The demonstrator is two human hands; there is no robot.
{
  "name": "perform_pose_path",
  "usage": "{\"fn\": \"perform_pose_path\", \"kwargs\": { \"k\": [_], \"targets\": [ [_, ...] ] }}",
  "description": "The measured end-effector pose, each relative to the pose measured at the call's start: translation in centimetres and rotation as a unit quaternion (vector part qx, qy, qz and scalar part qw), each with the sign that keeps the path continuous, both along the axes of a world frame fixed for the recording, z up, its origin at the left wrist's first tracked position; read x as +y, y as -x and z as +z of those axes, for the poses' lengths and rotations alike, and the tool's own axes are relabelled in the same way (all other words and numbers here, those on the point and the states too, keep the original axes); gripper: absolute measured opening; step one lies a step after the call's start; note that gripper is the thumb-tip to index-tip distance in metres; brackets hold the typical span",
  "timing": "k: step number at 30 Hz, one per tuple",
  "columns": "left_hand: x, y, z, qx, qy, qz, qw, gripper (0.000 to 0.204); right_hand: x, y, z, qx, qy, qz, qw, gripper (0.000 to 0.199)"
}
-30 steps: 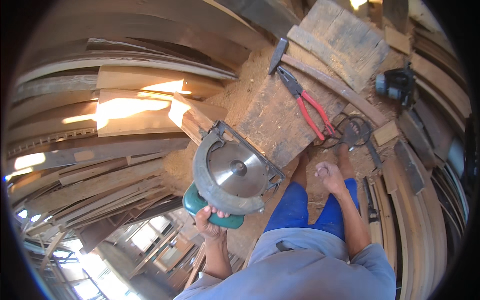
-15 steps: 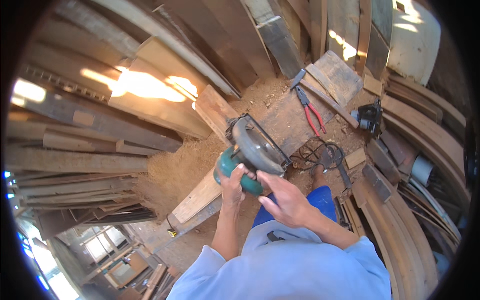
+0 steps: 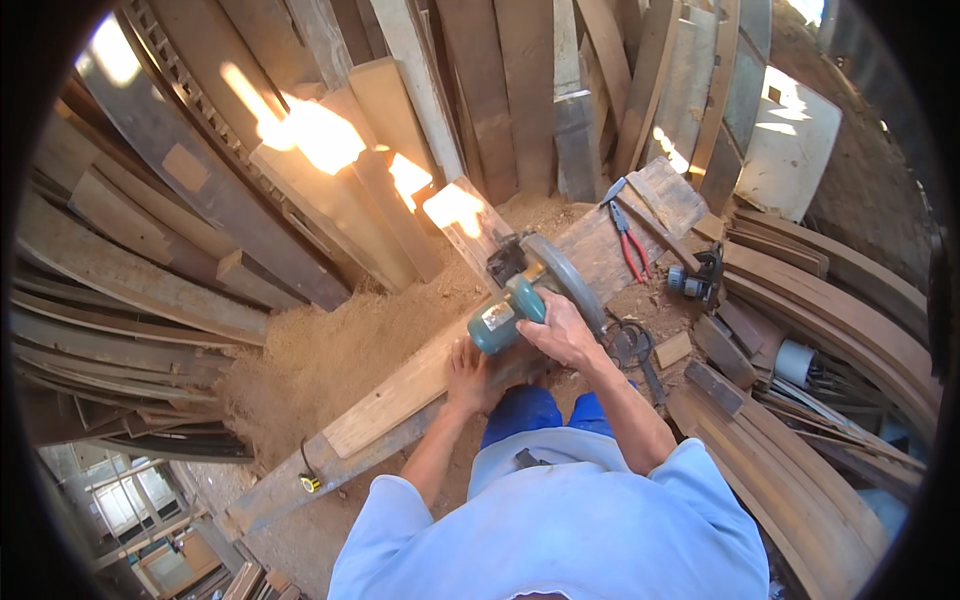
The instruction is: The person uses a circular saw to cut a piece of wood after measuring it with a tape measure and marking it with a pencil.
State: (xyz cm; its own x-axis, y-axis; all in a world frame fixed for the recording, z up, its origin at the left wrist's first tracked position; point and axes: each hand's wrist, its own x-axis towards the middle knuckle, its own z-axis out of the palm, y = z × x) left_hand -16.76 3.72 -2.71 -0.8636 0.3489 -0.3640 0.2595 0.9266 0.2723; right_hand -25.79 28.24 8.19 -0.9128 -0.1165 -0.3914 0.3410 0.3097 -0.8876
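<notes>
The right hand (image 3: 560,335) is wrapped tight around the handle of the green round saw (image 3: 525,290), which sits on the long plank (image 3: 400,390) lying over the sawdust. The left hand (image 3: 468,375) is spread flat, pressing the plank down just beside the saw. The saw looks heavy and hard with a sharp blade, so the handle is the safe place to hold; the plank looks stiff and rough.

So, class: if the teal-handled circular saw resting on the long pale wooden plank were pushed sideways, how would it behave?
The teal-handled circular saw probably feels heavy for its size, given its metal guard. The right hand grips its handle, so it likely stays steady. The long pale wooden plank, pressed by the left hand, looks stiff.
</notes>
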Motion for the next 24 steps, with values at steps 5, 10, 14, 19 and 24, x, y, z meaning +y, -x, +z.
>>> {"fn": "perform_pose_path", "kwargs": {
  "k": [5,10,14,19,24],
  "targets": [
    [0.9,-0.5,-2.2,0.052,0.014,-0.028,0.998,0.082,1.8,-4.4,5.9,0.014,0.011,-0.116,0.993,0.044],
    [0.4,-0.1,-1.4,0.008,-0.005,-0.060,0.998,0.084,4.9,-10.9,7.5,-0.038,0.084,-0.303,0.949,0.033],
    [-2.5,-2.1,-3.7,0.011,-0.095,-0.091,0.991,0.087,7.5,-15.6,5.8,-0.066,0.061,-0.378,0.921,0.029],
    [-7.5,-6.9,-3.6,0.020,-0.071,-0.103,0.992,0.090,9.7,-23.0,0.9,-0.049,0.005,-0.426,0.903,0.022],
    [-8.9,-7.3,-1.6,0.002,0.051,-0.132,0.990,0.095,10.0,-31.7,0.0,-0.049,0.087,-0.540,0.836,0.023]
  ]
}}
